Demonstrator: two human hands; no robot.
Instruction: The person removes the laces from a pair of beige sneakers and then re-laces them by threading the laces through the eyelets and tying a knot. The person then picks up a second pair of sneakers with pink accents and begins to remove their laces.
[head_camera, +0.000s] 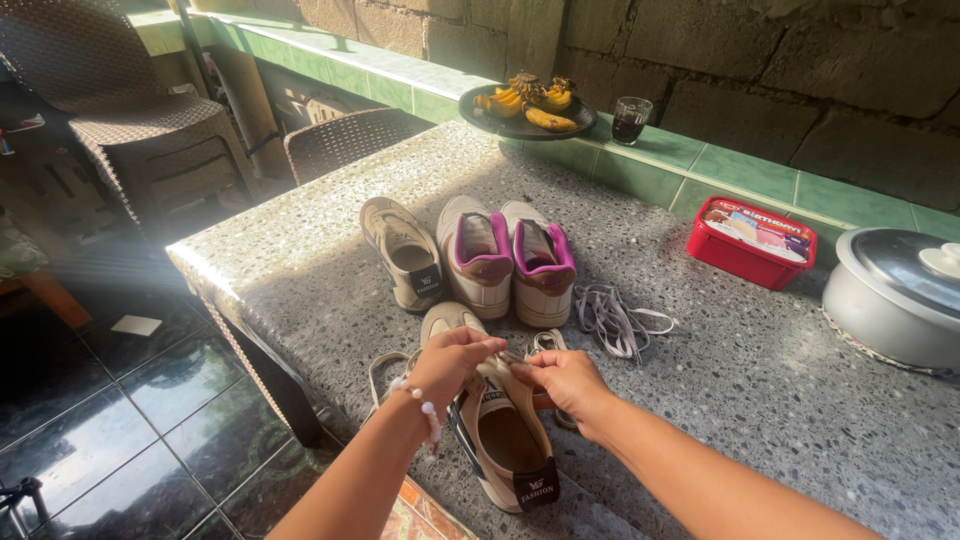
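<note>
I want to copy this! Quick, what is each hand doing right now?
Left hand: fingers closed, pinching the lace at the beige shoe.
Right hand: fingers closed on the same lace.

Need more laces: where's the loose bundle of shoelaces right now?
The loose shoelaces lie on the table, right of the purple-lined shoes, beyond the right hand.

Both forearms are bare and sleeveless, and a white beaded bracelet (421, 398) circles the left wrist.
</note>
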